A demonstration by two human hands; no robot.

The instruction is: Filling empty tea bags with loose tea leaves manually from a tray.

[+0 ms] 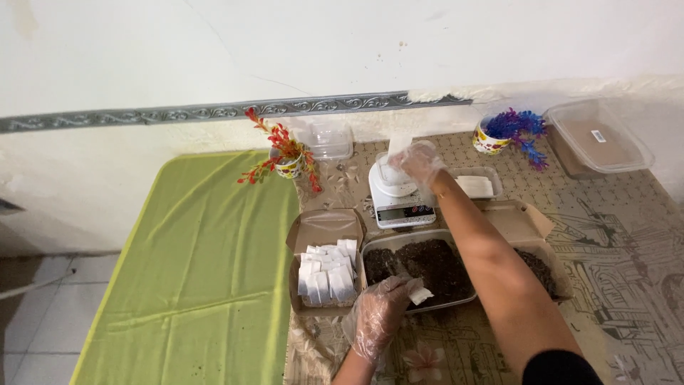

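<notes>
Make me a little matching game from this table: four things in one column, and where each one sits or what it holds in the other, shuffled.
Things:
1. Left hand
2. Right hand
3. Cardboard box
4. Tray

Places or contents:
A. Filled with rows of small white sachets
B. Over the container on the white kitchen scale
C. Holds a dark loose material
D. Holds one white sachet at the tray's front edge

Pairs: 1-D, 2-B, 3-A, 4-C
</notes>
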